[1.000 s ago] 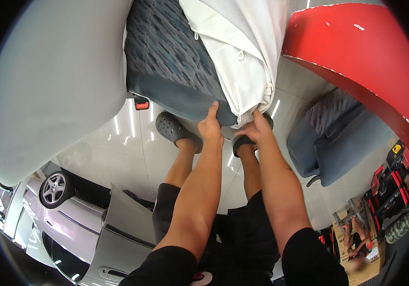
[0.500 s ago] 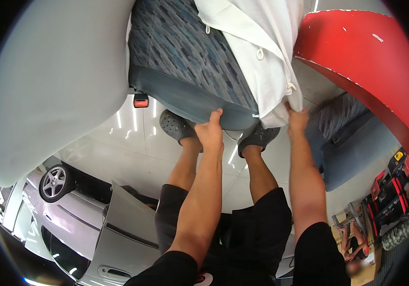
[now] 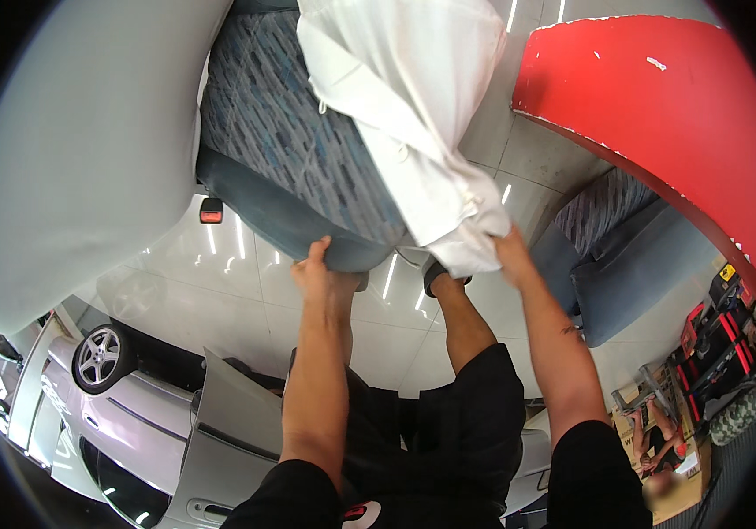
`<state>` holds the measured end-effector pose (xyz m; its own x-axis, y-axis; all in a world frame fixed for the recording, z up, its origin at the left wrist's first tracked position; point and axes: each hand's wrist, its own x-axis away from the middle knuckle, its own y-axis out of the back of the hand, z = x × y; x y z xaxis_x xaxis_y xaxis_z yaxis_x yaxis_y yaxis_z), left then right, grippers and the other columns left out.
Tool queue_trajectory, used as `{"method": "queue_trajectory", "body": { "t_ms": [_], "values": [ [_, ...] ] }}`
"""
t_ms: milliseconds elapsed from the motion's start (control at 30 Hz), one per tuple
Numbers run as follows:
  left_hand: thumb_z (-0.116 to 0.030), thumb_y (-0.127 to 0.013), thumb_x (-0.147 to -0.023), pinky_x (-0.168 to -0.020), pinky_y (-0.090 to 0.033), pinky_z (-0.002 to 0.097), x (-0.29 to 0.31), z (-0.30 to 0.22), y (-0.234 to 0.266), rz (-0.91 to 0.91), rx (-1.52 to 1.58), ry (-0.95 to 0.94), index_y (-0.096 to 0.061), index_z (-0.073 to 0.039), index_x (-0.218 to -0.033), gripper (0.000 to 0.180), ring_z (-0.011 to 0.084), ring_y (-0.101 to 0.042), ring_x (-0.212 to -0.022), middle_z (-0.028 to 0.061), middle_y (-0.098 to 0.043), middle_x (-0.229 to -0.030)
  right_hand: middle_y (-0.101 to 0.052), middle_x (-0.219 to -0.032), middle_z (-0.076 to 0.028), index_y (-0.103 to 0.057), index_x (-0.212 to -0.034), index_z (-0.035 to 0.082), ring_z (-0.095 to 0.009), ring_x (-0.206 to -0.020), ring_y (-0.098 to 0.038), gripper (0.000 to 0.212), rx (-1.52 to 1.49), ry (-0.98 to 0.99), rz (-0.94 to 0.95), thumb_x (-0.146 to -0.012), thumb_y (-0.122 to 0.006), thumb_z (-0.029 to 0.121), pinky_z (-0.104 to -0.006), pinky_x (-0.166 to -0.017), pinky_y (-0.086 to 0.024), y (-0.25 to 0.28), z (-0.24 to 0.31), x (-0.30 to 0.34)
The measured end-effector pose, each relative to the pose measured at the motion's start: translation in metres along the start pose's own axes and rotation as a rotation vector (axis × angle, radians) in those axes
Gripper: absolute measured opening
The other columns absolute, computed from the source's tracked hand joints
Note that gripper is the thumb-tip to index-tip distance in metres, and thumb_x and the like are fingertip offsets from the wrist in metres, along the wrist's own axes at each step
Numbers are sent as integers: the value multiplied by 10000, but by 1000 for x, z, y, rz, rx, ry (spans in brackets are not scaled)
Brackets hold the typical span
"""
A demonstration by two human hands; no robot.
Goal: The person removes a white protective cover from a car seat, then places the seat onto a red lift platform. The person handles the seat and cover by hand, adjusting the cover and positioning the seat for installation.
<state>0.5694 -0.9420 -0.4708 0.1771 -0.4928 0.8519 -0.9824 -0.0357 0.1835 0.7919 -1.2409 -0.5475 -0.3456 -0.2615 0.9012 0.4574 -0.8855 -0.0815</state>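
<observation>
A car seat (image 3: pixel 294 123) with blue-grey patterned fabric and a plain grey front edge lies before me. A white cloth cover (image 3: pixel 409 70) with small loops drapes over its right side, leaving the left part of the fabric bare. My left hand (image 3: pixel 314 269) is closed on the grey front edge, thumb on top. At the seat's front right corner, my right hand (image 3: pixel 514 254) grips a bunched end of the white cover. The fingers under the seat edge and inside the cloth are partly hidden.
A smooth light-grey panel (image 3: pixel 87 141) stands close on the left, with a seat-belt buckle (image 3: pixel 211 210) beside it. A chipped red panel (image 3: pixel 651 97) curves at the right. Grey seat parts (image 3: pixel 633 273) lie beneath it. A silver car (image 3: pixel 140 423), a tool bag (image 3: pixel 726 353) and a seated person (image 3: pixel 660 445) are behind.
The seat and cover have shifted left and slightly toward me in the view. Both hands moved left and down with them, keeping their holds; the cover's corner is pulled outward.
</observation>
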Motion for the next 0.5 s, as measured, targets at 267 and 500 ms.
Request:
{"method": "queue_trajectory", "body": {
  "t_ms": [267,500],
  "values": [
    [-220,-869,-840,-1108,-452,435,-2,-20,-29,-340,-560,-639,-408,119,-1486,863,327,-571,-1269,259,-561,-1390,-709,-1234,-260,-691,-1283,2,-392,-1198,-680,655,1389,35,700,-791,-840,409,-476,-1017,-542,-103,-5,33],
    [-217,-881,-799,-1179,-380,499,-1,-30,-148,77,-1216,-831,-396,-31,-1587,944,461,-502,-1353,258,-517,-1505,-617,-1366,-281,-566,-1402,-8,-422,-1287,-578,647,731,1105,-598,-982,-701,465,-504,-1092,-444,-138,217,-82]
  ]
}}
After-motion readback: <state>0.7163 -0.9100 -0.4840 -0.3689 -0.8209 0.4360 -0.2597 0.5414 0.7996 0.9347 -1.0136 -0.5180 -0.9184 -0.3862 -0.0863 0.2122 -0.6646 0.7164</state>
